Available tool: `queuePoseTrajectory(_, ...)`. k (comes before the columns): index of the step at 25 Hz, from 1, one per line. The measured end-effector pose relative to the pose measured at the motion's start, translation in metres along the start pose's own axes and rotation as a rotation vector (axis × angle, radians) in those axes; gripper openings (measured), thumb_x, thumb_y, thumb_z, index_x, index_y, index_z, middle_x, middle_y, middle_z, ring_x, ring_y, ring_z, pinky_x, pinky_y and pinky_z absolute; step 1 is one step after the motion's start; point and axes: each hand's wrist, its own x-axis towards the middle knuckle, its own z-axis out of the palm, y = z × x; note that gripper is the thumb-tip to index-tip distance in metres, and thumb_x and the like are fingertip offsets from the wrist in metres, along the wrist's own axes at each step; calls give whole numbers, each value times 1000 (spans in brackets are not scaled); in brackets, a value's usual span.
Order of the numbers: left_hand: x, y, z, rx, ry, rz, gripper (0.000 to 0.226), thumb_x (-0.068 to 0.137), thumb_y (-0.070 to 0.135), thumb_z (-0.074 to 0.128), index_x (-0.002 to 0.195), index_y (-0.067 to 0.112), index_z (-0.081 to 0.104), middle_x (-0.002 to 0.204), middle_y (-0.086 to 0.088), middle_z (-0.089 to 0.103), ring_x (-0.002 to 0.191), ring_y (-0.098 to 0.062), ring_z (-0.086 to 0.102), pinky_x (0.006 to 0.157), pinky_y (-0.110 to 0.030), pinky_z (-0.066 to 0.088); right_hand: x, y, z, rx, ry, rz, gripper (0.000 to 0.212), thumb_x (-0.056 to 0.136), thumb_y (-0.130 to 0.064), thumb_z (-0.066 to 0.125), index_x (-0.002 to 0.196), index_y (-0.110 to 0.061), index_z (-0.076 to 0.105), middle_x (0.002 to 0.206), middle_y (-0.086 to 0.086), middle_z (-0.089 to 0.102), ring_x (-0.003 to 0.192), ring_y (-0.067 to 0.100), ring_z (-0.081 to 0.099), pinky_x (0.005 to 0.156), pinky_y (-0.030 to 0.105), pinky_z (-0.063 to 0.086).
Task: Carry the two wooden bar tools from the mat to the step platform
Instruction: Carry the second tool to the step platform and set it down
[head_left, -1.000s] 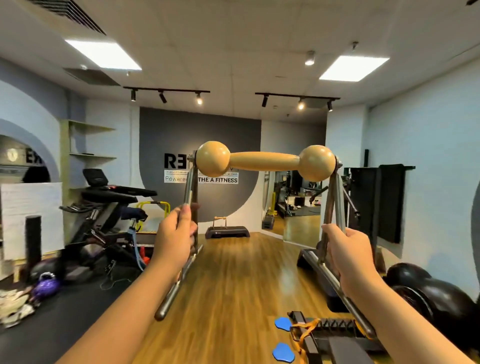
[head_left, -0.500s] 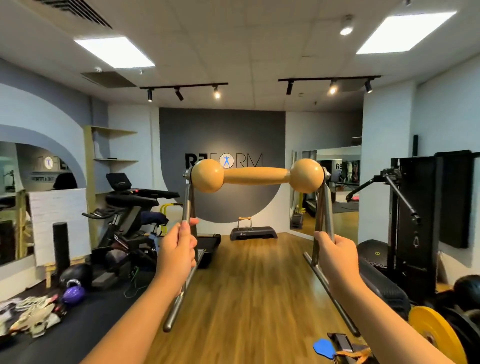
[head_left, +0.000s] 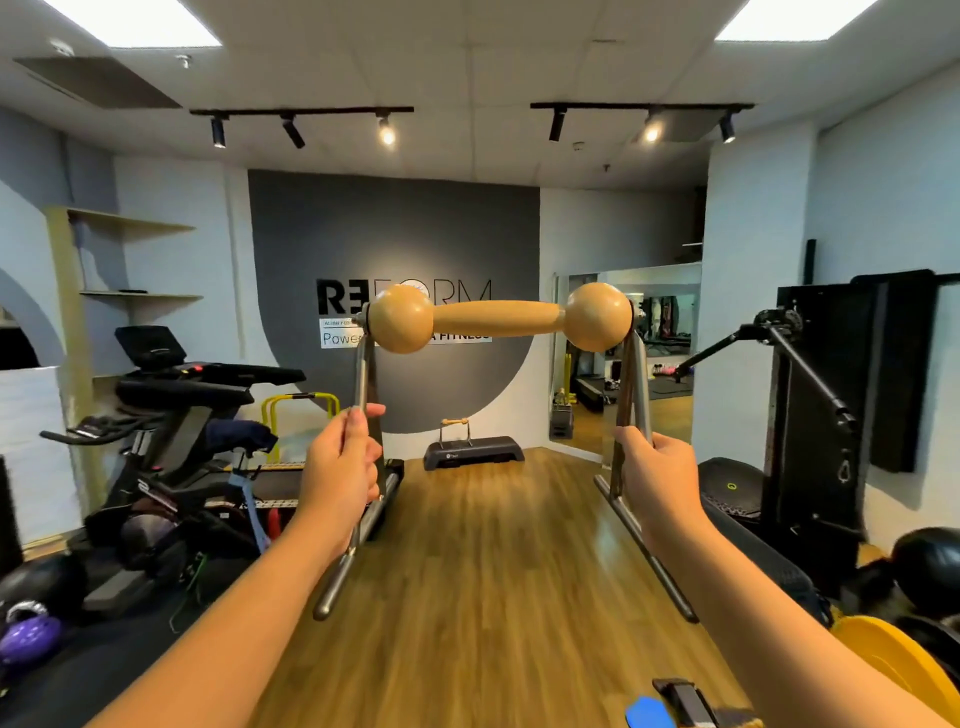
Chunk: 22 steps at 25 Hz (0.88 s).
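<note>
I hold a wooden bar tool (head_left: 497, 317) out in front at chest height: a rounded wooden grip with two ball ends on a grey metal frame. My left hand (head_left: 340, 467) is shut on its left upright and my right hand (head_left: 657, 475) on its right upright. Far ahead, against the grey wall, the dark step platform (head_left: 483, 451) sits on the wood floor. A second, smaller-looking wooden bar tool (head_left: 455, 430) stands on the platform's left part.
An exercise bike (head_left: 171, 431) and treadmill stand to the left, with a purple kettlebell (head_left: 28, 636) on the black mat. A black cable machine (head_left: 826, 415), dark balls and a yellow weight plate (head_left: 893, 665) crowd the right. Wood floor runs between them toward the platform.
The view has moved forward down the room and turned slightly right; the platform is nearer and more centred. Both hands keep the same hold on the bar tool.
</note>
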Motion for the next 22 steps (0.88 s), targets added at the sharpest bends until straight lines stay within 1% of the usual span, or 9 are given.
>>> queuePoseTrajectory(3, 73, -38, 19, 19, -21, 11, 32, 109, 43, 40, 115, 25, 67, 60, 8, 42, 44, -8, 29, 38, -24, 26, 62, 17, 36, 11, 19, -7, 34, 94, -31, 63, 64, -19, 51, 43, -11, 40, 40, 9, 39, 45, 30, 34)
queuePoseTrajectory(6, 145, -84, 48, 13, -15, 45, 32, 109, 42, 40, 114, 24, 66, 60, 7, 42, 44, -8, 29, 37, -23, 26, 136, 40, 71, 4, 36, -45, 33, 92, -29, 63, 62, -21, 53, 39, -13, 41, 37, 5, 38, 42, 26, 33)
queuePoseTrajectory(8, 187, -114, 69, -2, -9, 66, 32, 109, 42, 40, 113, 24, 67, 60, 6, 42, 45, -9, 30, 38, -23, 27, 186, 60, 91, 15, 19, -67, 33, 92, -28, 62, 61, -20, 54, 39, -13, 43, 36, 5, 40, 40, 24, 34)
queuePoseTrajectory(11, 245, -167, 106, -4, 8, 73, 33, 108, 43, 41, 114, 23, 66, 60, 6, 41, 45, -8, 29, 38, -22, 27, 268, 95, 116, 23, 0, -85, 35, 93, -29, 62, 62, -18, 53, 41, -12, 43, 39, 7, 40, 44, 29, 35)
queuePoseTrajectory(14, 310, -212, 147, -8, 18, 68, 34, 108, 44, 41, 113, 22, 67, 60, 6, 40, 44, -7, 29, 38, -22, 27, 358, 123, 143, 46, -41, -74, 37, 94, -29, 64, 63, -16, 49, 48, -6, 40, 49, 17, 38, 54, 38, 34)
queuePoseTrajectory(18, 389, -263, 188, -16, 34, 66, 35, 107, 45, 42, 114, 22, 67, 60, 7, 42, 44, -6, 31, 37, -21, 28, 458, 156, 179, 70, -83, -68, 34, 95, -27, 63, 67, -14, 48, 53, 0, 38, 47, 16, 34, 53, 38, 31)
queuePoseTrajectory(22, 472, -325, 227, -11, 27, 94, 37, 103, 48, 45, 117, 22, 68, 61, 5, 43, 44, -7, 32, 38, -22, 29, 555, 198, 219, 87, -93, -64, 31, 97, -27, 62, 73, -11, 51, 62, 8, 37, 52, 18, 35, 53, 38, 32)
